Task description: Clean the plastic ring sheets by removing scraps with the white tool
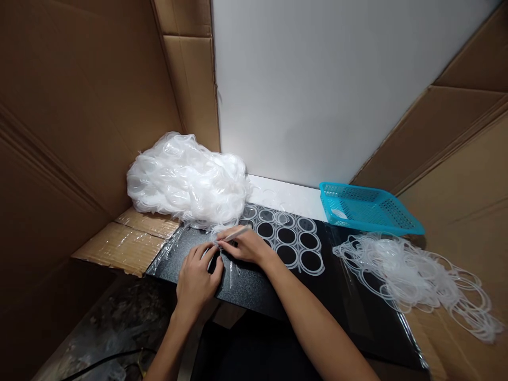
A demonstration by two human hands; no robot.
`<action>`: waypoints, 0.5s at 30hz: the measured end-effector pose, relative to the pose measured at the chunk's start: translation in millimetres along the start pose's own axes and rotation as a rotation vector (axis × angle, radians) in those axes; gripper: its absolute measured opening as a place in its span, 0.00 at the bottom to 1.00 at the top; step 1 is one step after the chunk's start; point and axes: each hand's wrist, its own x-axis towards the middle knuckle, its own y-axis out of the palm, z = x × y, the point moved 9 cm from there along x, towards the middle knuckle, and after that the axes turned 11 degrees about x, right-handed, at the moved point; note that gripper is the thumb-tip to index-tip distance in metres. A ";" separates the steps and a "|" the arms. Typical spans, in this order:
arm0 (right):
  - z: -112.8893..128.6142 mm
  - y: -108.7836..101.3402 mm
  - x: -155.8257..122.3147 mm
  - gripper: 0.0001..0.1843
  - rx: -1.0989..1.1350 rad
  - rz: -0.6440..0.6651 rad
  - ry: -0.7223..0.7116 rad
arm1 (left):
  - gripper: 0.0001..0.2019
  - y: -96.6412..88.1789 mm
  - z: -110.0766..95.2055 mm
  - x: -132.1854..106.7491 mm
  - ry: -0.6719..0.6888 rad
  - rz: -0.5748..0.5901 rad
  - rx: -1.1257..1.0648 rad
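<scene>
A translucent sheet of joined plastic rings [293, 238] lies on a black board [254, 288]. My right hand [246, 246] pinches a thin stick-like tool [236, 234] at the sheet's left edge, fingers closed round it. My left hand [196, 275] rests beside it with fingers curled down, pressing the sheet's near-left corner against the board.
A big heap of white plastic scrap [186, 180] sits at the back left. Loose separated rings [413, 275] are piled at the right. A blue mesh basket [369, 209] stands behind them. Cardboard walls enclose both sides; a white panel [317, 90] stands behind.
</scene>
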 end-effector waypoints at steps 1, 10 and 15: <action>2.7 3.3 -0.5 0.12 -0.052 0.036 -0.064 | 0.12 0.0 0.0 0.1 -0.008 0.003 0.017; -3.2 -15.2 4.1 0.16 -0.345 -0.147 -0.135 | 0.11 3.2 1.2 -1.2 0.013 0.039 0.027; -21.5 -65.2 -3.4 0.18 -0.303 -0.487 -0.063 | 0.10 2.8 2.8 -0.8 0.008 0.032 0.016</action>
